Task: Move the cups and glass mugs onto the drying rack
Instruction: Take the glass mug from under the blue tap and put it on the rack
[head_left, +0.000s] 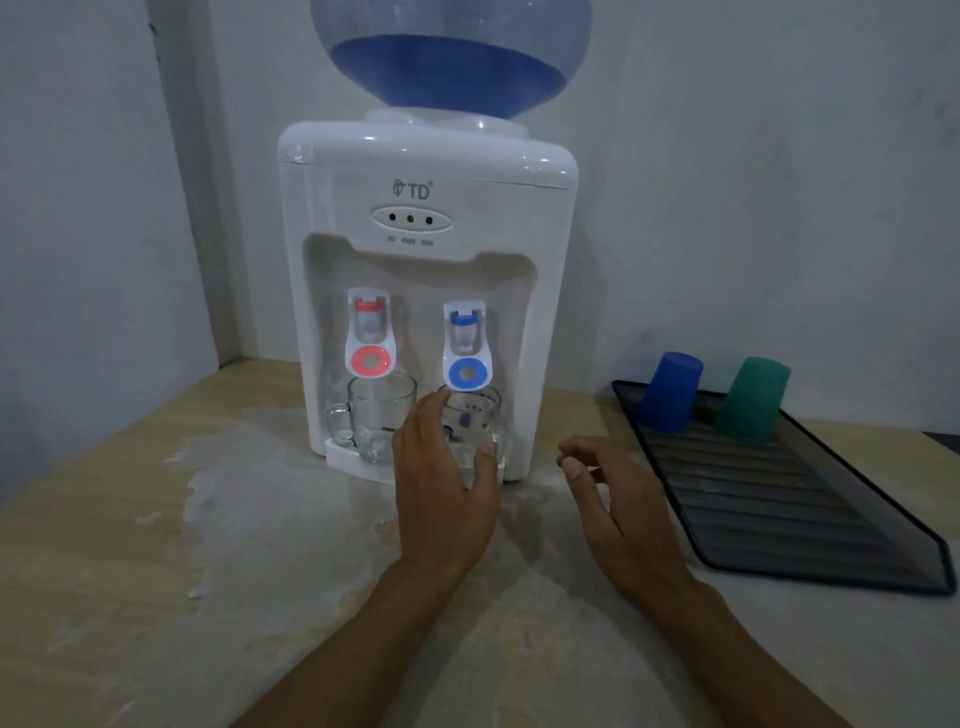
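Observation:
Two clear glass mugs stand on the dispenser's drip tray. The left mug (376, 418) is under the red tap, the right mug (475, 415) under the blue tap. My left hand (441, 478) is open right in front of the right mug, fingers spread around its near side; whether they touch the glass I cannot tell. My right hand (608, 488) hovers open over the table to the right, holding nothing. A blue cup (670, 392) and a green cup (753, 397) sit upside down at the far end of the dark drying rack (779, 514).
A white water dispenser (426, 291) with a blue bottle (449, 57) on top stands against the wall. The wooden table (156, 571) has pale worn patches. Walls close in at the back and left.

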